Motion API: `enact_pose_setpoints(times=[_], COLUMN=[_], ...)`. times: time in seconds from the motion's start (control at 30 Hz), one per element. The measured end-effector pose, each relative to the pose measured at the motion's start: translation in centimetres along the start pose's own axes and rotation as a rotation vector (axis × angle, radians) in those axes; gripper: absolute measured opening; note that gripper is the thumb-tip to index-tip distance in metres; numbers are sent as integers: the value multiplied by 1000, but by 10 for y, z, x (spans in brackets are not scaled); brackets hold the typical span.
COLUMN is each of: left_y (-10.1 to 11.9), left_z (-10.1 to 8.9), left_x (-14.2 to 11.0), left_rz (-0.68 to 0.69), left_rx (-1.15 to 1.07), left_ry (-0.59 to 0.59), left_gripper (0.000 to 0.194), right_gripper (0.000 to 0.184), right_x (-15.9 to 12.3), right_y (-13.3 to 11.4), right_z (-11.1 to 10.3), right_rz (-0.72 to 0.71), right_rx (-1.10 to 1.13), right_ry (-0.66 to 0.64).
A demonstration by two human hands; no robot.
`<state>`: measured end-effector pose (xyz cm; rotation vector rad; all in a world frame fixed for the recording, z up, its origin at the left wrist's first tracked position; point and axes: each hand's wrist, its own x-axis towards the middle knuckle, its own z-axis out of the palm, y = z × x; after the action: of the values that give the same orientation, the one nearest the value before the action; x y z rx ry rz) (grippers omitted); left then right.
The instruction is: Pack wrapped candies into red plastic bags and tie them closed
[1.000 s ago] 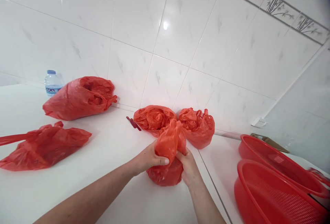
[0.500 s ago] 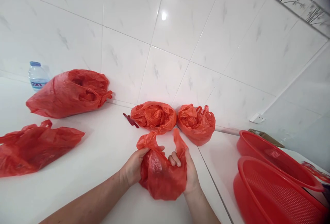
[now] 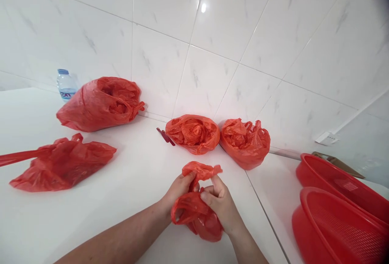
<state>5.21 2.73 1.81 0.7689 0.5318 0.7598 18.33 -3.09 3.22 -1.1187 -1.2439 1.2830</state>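
Observation:
Between my two hands, low in the middle of the head view, is a red plastic bag [image 3: 209, 227] with a rounded, bulging lower part. My left hand [image 3: 179, 189] pinches its upper part between thumb and fingers. With bent fingers, my right hand [image 3: 220, 201] grips the bag's neck and handle area from the other side. One handle loop droops towards my left wrist, and another strip of plastic sticks up above my fingers. What lies inside the bag cannot be made out.
Two filled red bags [image 3: 194, 134] stand against the tiled wall, with small dark-red tools [image 3: 165, 136] beside them. Leftwards are a large red bag [image 3: 97, 108], a flatter red bag [image 3: 65, 166] and a water bottle [image 3: 65, 83]. Red plastic baskets [image 3: 306, 211] stand at right, past a table seam.
The bag went from upright and gathered, to spread apart by its handles, to having its top folded down and twisted between my fingers. The view has shifted slightly.

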Motion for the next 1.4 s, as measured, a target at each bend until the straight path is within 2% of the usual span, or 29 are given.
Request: enact_pose_setpoints(times=[0.07, 0.17, 0.23, 0.33, 0.43, 0.53, 0.57, 0.6, 0.7, 0.73, 0.8, 0.83, 0.97, 1.03, 1.1, 1.23, 1.3, 1.4], left_y=[-1, -3, -2, 0, -1, -4, -4, -3, 3, 6, 10, 11, 8, 5, 4, 4, 5, 7], left_z=[4, 10, 12, 10, 6, 7, 8, 9, 12, 12, 10, 9, 2, 1, 0, 1, 1, 2], left_x=[-2, -5, -9, -14, -17, -18, -18, -17, -16, -15, -14, -13, -8, -5, -3, -2, -2, -5], left_rz=[57, 153, 170, 206, 251, 247, 247, 245, 194, 164, 119, 109, 92, 76, 58, 34, 51, 113], left_rx=[10, 10, 60, 264, 405, 383, 366, 355, 350, 351, 346, 337, 275, 224, 174, 155, 177, 197], left_ry=[-35, -129, -170, -173, -196, -241, -233, -220, -193, -184, -157, -136, -66, 1, 36, 2, 13, 0], left_gripper=[23, 17, 19, 50, 98, 124, 123, 113, 47, 47, 59, 60, 52, 43, 35, 32, 31, 29], right_gripper=[42, 21, 24, 33, 27, 29, 29, 29, 28, 28, 32, 38, 81, 88, 73, 26, 18, 25], right_x=[0, 1, 2, 6, 8, 9, 8, 7, 3, 1, -3, -5, -9, -10, -10, -9, -7, -6], right_y=[-4, -6, -3, 3, 6, 4, 4, 3, 2, 2, 1, 1, -1, 1, 5, 12, 11, 6], right_z=[6, 10, 7, -1, -2, 3, 5, 6, 8, 7, 4, 1, -8, -11, -12, -11, -8, -2], right_rz=[-28, -43, 42, 155, 108, 57, 47, 43, 17, 16, 25, 36, 48, 10, -14, -5, -12, -34], right_rx=[-49, 39, 143, 217, 129, 38, 13, -13, -61, -41, 39, 81, 209, 238, 219, 128, 114, 73], right_ry=[20, 129, 234, 392, 466, 459, 455, 457, 392, 338, 208, 133, -127, -147, -101, -32, -6, 75])
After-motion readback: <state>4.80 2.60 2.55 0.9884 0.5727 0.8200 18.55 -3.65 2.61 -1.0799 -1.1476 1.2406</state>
